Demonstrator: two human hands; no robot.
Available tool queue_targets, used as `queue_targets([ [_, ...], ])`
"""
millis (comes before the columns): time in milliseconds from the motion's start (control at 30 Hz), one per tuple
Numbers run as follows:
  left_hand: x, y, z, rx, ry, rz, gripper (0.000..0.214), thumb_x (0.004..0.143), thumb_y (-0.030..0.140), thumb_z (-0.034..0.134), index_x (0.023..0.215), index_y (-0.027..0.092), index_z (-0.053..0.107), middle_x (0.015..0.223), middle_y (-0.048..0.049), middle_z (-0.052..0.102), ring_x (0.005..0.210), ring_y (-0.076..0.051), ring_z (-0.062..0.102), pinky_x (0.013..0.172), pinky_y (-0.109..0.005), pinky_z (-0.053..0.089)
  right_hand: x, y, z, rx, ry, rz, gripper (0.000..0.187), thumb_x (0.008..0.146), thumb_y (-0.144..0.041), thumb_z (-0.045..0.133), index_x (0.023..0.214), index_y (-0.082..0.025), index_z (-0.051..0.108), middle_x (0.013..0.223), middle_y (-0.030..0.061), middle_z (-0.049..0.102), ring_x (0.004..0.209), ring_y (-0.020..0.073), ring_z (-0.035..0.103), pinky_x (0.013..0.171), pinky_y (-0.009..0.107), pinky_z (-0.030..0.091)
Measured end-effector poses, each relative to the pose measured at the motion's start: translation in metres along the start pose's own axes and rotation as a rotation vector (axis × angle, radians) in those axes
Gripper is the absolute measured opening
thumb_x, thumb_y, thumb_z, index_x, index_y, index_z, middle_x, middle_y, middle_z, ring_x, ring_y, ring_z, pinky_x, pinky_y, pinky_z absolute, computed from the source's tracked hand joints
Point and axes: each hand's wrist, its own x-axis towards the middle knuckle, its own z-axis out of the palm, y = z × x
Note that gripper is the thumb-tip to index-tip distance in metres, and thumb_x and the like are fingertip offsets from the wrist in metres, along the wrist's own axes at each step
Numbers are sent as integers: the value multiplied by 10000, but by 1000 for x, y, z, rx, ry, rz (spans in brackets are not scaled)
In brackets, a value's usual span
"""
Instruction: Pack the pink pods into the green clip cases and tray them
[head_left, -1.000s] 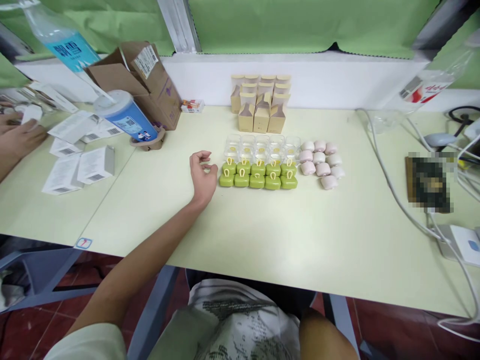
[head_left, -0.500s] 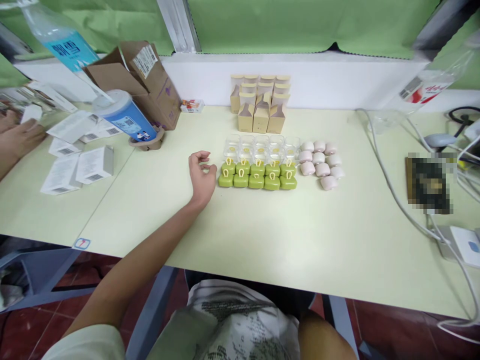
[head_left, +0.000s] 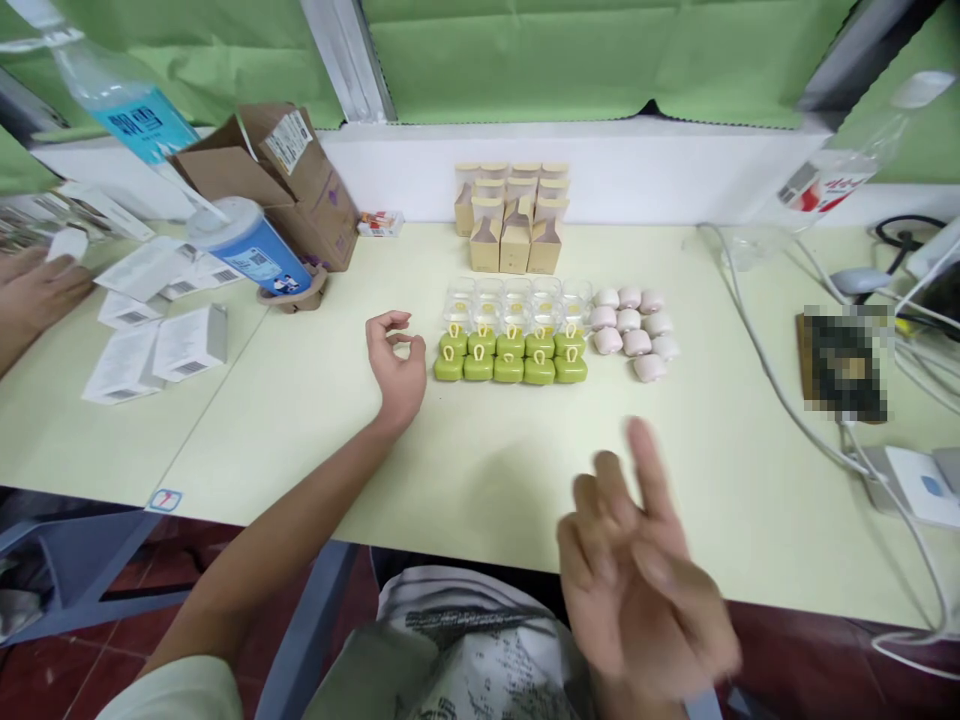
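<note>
My left hand [head_left: 395, 362] rests on the pale green table [head_left: 465, 470], fingers loosely curled with nothing in them, just left of two rows of green cases [head_left: 510, 358] with yellow loops. Behind those stand clear plastic boxes [head_left: 517, 298]. Pink rounded cases [head_left: 635, 322] lie to the right. Small beige cartons [head_left: 511, 218] stand by the back wall. My right hand [head_left: 637, 575] hovers over the near table edge, fingers spread and holding nothing.
A blue cup [head_left: 251, 250] and a brown cardboard box [head_left: 289, 175] sit at the left, with white leaflets [head_left: 154, 345]. Another person's hand [head_left: 37, 290] is at the far left. Cables [head_left: 765, 350] and a white device [head_left: 919, 485] lie on the right.
My right hand has risen into view over the near table edge with fingers spread. My left hand has stayed beside the green cases. The view has tilted slightly.
</note>
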Motion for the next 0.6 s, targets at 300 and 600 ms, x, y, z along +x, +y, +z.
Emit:
queue_targets([
  [300,-54,147,-43,-324,-852,191,395,1045,183,672,1376,372,778,994,-38,839,862,-195,773,761,-358,648,19,21,14,259,-179,43,550,837,-270,737,1383,-295,805,848,-12,421,554,75,206,454,265,221],
  [600,-65,161,-54,-411,-800,234,430,1034,165,674,1387,387,781,933,-53,844,775,-209,766,653,-367,644,8,29,16,175,-224,1,533,870,-303,737,1399,-338,800,821,3,452,559,95,243,475,277,263],
])
